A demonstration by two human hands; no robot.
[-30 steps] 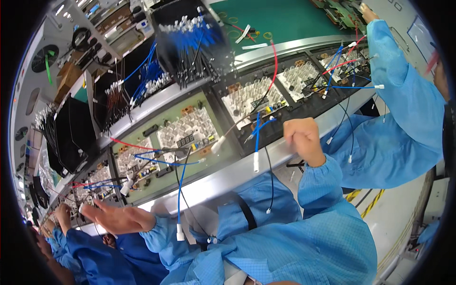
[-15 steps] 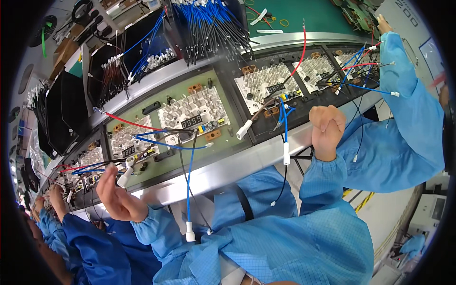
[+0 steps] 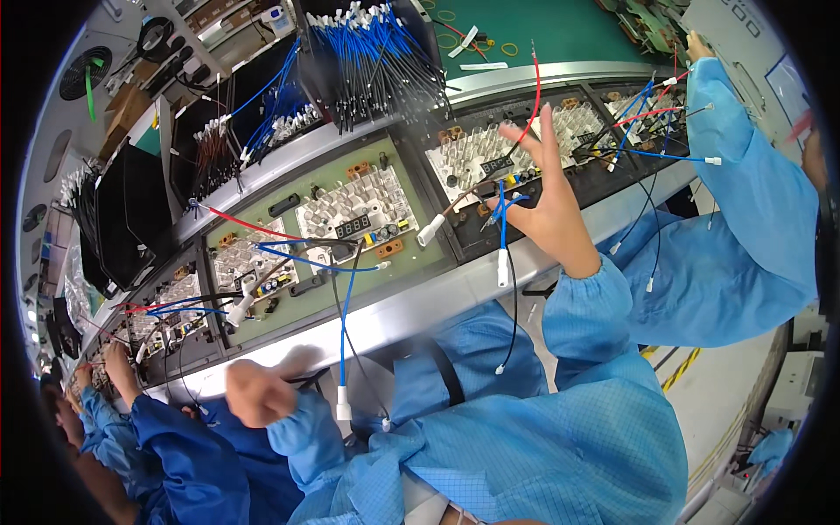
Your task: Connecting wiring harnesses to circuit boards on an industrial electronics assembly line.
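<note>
My right hand [image 3: 558, 210] reaches over the right-hand circuit board [image 3: 455, 157], its fingers spread and stretched out. Its thumb lies beside a bundle of blue wires [image 3: 502, 223]; whether they touch, I cannot tell. A red wire [image 3: 536, 87] stands up from that board close to the raised fingers. Smeared by motion, my left hand [image 3: 261, 392] hangs in front of the metal rail [image 3: 376, 319]. Behind the rail a green tray [image 3: 420, 262] carries boards with clear LEDs, including a circuit board [image 3: 394, 206] with a digit display. Its blue wire [image 3: 346, 350] dangles over the rail, ending in a white connector [image 3: 343, 407].
Black bins [image 3: 131, 210] at the back left hold wire bundles, one thick with blue and black wires [image 3: 376, 61]. A green mat [image 3: 560, 35] lies beyond. Co-workers' sleeves show at right [image 3: 744, 175] and lower left [image 3: 188, 451].
My right hand has opened from a closed fist and moved up and left over the board. My left hand has dropped toward me, away from the green tray. The boards have shifted slightly in view.
</note>
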